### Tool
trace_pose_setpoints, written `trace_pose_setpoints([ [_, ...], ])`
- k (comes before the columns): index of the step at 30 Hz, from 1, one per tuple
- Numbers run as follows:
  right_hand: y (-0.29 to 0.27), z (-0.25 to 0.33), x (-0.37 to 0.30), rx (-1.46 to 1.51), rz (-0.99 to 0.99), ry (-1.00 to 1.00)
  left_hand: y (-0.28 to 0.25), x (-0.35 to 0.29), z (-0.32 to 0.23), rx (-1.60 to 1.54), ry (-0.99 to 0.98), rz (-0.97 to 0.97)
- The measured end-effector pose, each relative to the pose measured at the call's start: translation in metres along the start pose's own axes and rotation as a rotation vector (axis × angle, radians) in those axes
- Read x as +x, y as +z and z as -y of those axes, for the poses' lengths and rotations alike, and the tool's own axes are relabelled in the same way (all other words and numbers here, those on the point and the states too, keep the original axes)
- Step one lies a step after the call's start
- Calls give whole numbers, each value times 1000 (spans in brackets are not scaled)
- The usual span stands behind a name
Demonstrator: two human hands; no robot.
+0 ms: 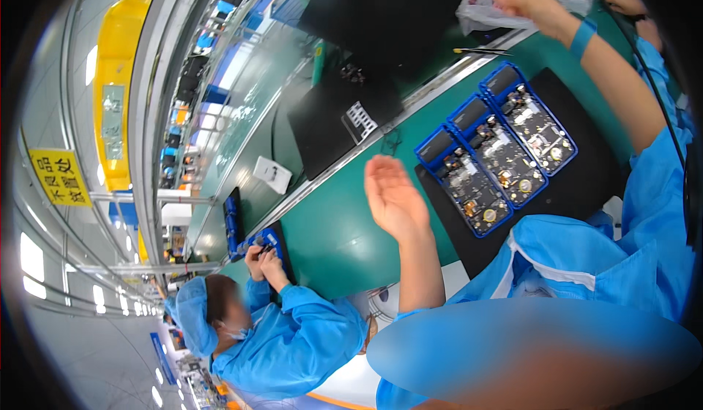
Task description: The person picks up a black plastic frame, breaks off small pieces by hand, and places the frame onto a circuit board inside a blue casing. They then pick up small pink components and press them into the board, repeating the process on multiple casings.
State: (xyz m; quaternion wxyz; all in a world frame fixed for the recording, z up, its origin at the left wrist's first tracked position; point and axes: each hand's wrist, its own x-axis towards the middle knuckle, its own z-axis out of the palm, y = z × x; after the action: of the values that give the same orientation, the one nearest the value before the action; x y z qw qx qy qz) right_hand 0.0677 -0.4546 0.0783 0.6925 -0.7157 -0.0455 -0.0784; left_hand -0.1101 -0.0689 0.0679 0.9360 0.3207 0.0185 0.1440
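Observation:
My left hand [396,199] is raised over the green bench, palm up, its fingers stretched out and nothing in it. At the far right my right hand [533,4], with a blue band on the wrist, reaches to a clear plastic bag [474,16] that has small reddish things inside. Its fingers are curled together at the bag; what they hold, if anything, is too small to make out. Between my arms three blue trays [476,197] stand side by side on a black mat [586,183]. Each tray carries a dark circuit board [510,162] with small parts.
Tweezers [480,51] lie beyond the trays. Further off are a black sheet [315,128] and a white box [272,174]. On the left a co-worker in blue [293,337] handles a blue tray [269,243]. Another person's hand [622,1] shows at the far right.

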Motion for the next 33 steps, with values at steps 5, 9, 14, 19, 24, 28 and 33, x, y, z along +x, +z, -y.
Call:
trace_pose_setpoints([
  [5,93,93,-157,-211,492,-163,42,-71,39,-407,-906,77],
  [9,111,74,-232,-760,565,-696,29,-94,65,-632,-1050,226],
  [14,101,69,-264,-734,408,-576,23,-110,80,-535,-1096,155],
  [19,87,58,-268,-498,178,-362,41,-116,72,-395,-1011,21],
  [24,93,49,-279,-428,172,-337,38,-118,68,-330,-969,45],
  [28,96,49,-281,-528,210,-441,38,-124,66,-315,-965,62],
  [33,96,51,-283,-736,363,-659,31,-131,66,-271,-977,85],
])
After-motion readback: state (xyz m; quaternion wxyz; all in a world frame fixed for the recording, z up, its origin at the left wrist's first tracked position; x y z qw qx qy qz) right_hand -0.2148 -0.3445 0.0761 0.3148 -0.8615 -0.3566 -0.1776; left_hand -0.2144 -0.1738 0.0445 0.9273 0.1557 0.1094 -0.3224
